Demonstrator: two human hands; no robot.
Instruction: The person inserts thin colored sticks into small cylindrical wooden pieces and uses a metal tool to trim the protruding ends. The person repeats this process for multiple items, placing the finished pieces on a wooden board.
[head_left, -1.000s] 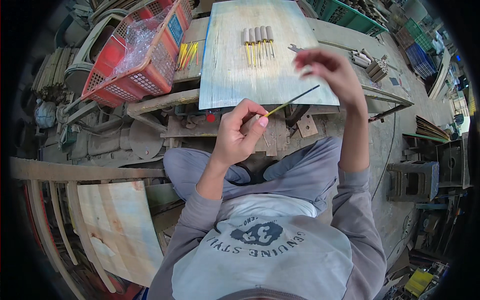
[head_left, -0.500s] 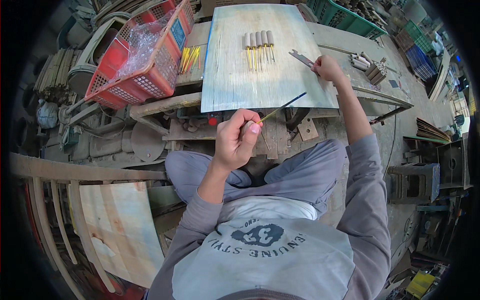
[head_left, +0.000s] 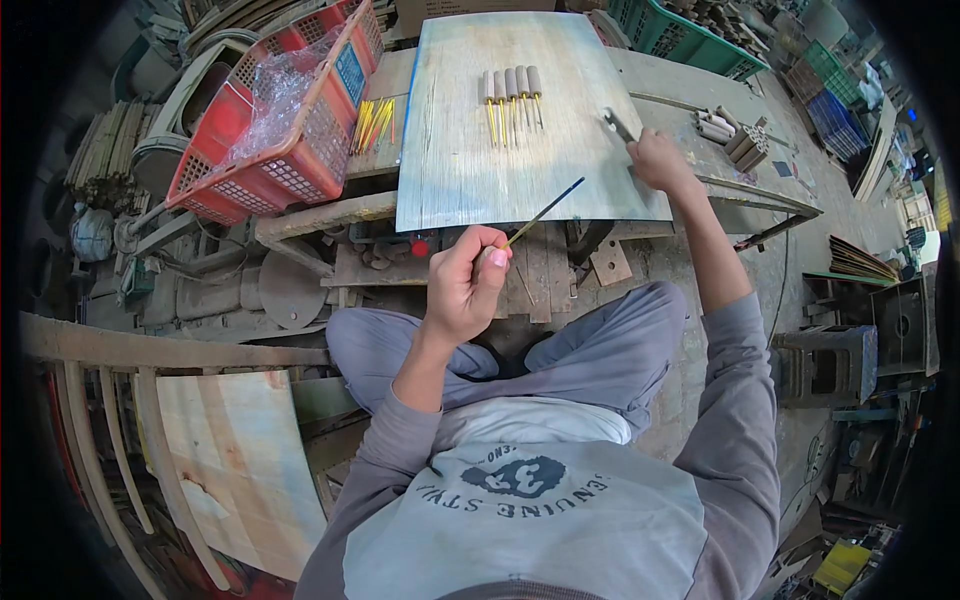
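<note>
Holding a dark-tipped rod (head_left: 545, 212) and a flat open-ended wrench (head_left: 621, 127) apart

Below centre, the left hand (head_left: 465, 283) pinches the rod, its tip slanting up-right; I cannot tell what lies inside the fist. Upper centre, five handled tools (head_left: 511, 83) lie on the board (head_left: 445, 180). At upper right, the right hand (head_left: 660, 160) clasps the wrench: apparently the tool-fetching step. The next move probably calls for a steady rod.
</note>
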